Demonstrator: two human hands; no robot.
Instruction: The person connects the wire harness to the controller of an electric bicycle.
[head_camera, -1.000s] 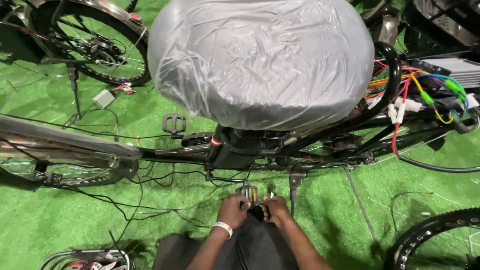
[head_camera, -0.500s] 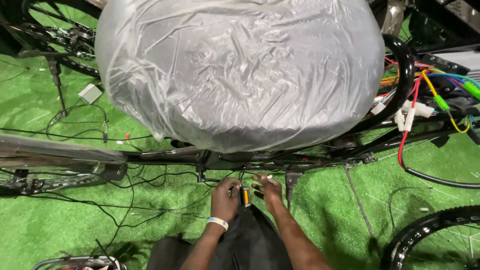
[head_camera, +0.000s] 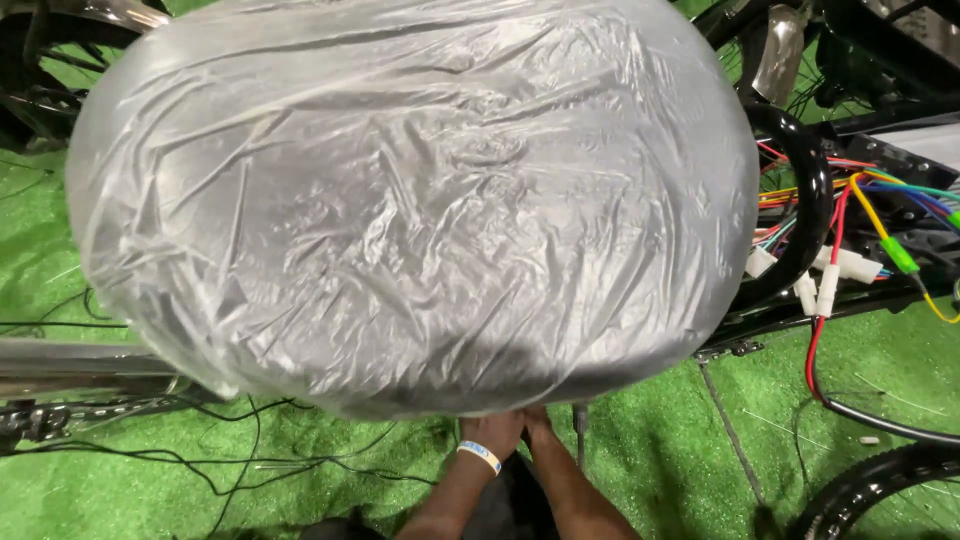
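- Here, the person's left hand (head_camera: 497, 430) and right hand (head_camera: 537, 425) sit pressed side by side at the near edge of the scene, both reaching away under the big plastic-wrapped saddle (head_camera: 410, 200).
- The saddle fills most of the view and hides everything past the wrists, so whether the fingers are spread, closed or gripping something cannot be told for either hand.
- Whatever they work on lies straight ahead of the knuckles, farther in and beneath the saddle's near rim, out of sight.
- A pale wristband (head_camera: 480, 456) rings the left wrist; both forearms run from the near edge upward, almost parallel, converging at the hands.
- Just right of the right hand a slim dark upright post (head_camera: 579, 430) drops toward the green turf (head_camera: 650, 470); the right hand is the nearer of the two to it, close beside, contact unclear.
- Far right, a bundle of coloured wires (head_camera: 860, 200) with white connectors hangs off the black frame (head_camera: 810, 190), well apart from both hands.
- Black cables (head_camera: 250, 450) trail across the turf on the left.
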